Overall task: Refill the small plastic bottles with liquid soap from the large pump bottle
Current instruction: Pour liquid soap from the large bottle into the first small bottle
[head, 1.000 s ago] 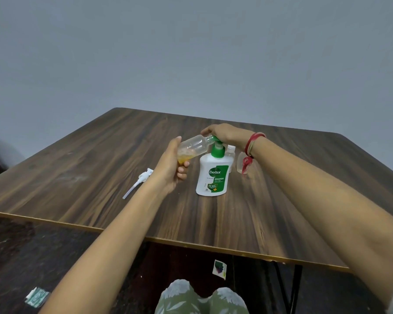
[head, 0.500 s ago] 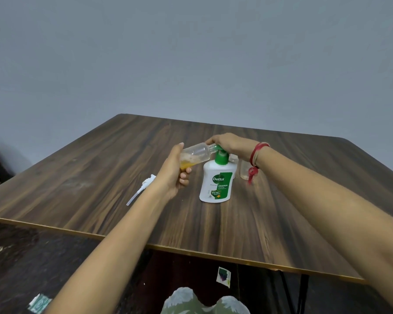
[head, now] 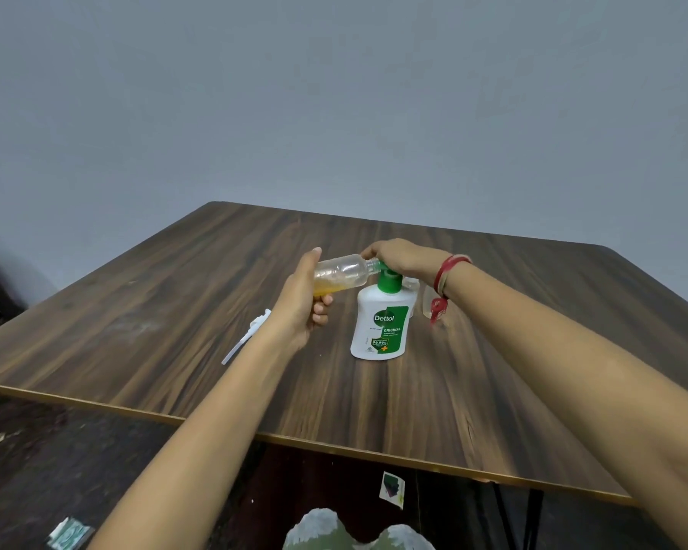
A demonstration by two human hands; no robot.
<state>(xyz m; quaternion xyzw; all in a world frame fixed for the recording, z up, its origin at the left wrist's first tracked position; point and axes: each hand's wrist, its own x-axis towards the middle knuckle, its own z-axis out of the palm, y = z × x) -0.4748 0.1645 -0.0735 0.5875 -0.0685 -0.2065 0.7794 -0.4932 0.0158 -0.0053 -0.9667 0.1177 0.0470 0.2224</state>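
Head view: small bottle [head: 340, 273] tilted at pump bottle [head: 382, 327] spout.
Left grip [head: 302, 299]: wraps small bottle.
Right grip [head: 402, 258]: curled over pump bottle's top.

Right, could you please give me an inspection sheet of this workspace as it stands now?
Surface: wooden table, brown grain, gold edge.
Job's things: white pump bottle upright; small bottle tilted nearly level, mouth at the nozzle, amber soap inside; more clear bottles behind it.
Clutter: white sprayer top lying on the table.
Hands: left hand grips the small bottle; right hand curled over the pump bottle's top.
Cables: nothing seen.
Surroundings: grey wall; paper scraps on dark floor.
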